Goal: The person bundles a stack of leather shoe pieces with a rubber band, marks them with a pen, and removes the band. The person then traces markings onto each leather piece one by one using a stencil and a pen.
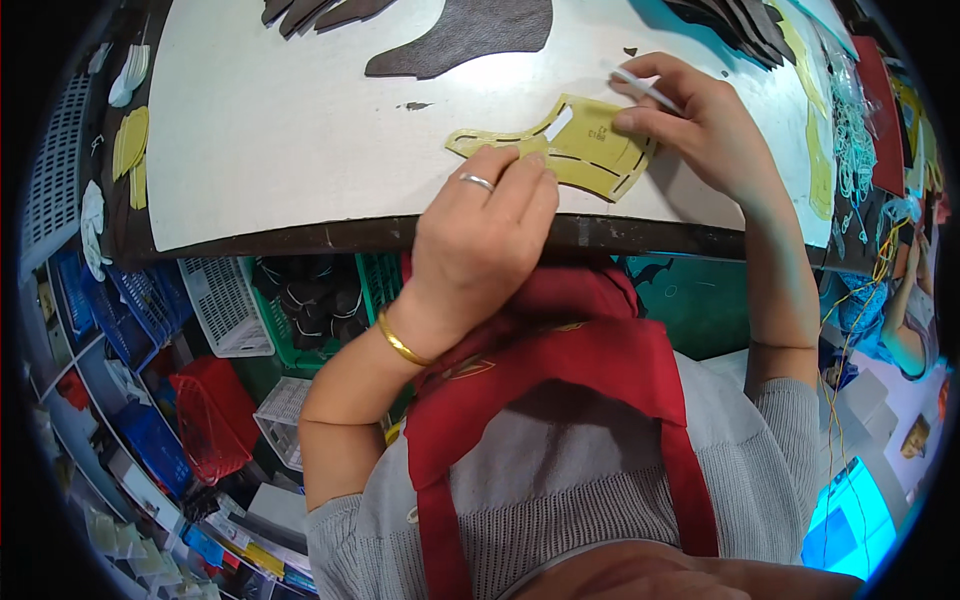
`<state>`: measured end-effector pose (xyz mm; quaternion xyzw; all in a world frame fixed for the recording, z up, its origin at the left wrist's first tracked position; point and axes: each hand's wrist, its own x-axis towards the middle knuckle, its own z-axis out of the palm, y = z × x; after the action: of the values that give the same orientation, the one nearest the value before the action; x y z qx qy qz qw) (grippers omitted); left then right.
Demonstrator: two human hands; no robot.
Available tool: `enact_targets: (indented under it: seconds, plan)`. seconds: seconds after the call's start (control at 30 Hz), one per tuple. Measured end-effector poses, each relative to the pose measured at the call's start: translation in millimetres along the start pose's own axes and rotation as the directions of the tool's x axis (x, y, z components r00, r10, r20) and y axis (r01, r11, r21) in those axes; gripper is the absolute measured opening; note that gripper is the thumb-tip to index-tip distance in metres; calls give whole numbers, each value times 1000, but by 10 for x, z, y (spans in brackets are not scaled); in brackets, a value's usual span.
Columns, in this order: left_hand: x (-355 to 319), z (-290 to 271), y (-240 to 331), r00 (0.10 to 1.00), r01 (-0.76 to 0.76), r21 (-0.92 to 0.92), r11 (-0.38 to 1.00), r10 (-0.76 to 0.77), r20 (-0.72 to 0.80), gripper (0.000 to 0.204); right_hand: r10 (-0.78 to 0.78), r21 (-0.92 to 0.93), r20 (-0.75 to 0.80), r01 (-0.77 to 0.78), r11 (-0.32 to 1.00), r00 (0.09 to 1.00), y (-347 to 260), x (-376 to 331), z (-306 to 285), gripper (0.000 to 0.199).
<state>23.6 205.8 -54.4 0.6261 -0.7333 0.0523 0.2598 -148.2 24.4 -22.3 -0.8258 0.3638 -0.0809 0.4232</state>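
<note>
A pale worktable (280, 150) with a dark edge stands above plastic crates (225, 305) and cluttered shelves (90, 400)

The left hand (480, 235) covers the near edge of the yellow template (580, 150), and the right hand (700, 125) hides its right tip. The white marker (645, 88) vanishes into those fingers. At the top, the dark leather piece (470, 35) runs off frame. Lower left, the bins' (210, 410) contents blur out.
</note>
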Motion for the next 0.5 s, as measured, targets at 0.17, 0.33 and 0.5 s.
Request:
enact_targets:
  seconds: [0.17, 0.33, 0.5]
  plan:
    - [61, -93, -40, 993, -40, 96, 995, 29, 111, 38, 11, 93, -89, -2, 996, 996, 185, -160, 37, 26]
    - [88, -87, -15, 985, -140, 144, 980, 123, 122, 42, -113, -209, -210, 69, 976, 971, 85, -204, 120, 26]
    - [106, -52, 123, 981, -150, 143, 978, 129, 147, 41, -26, -126, -122, 10, 992, 992, 139, -115, 14, 28]
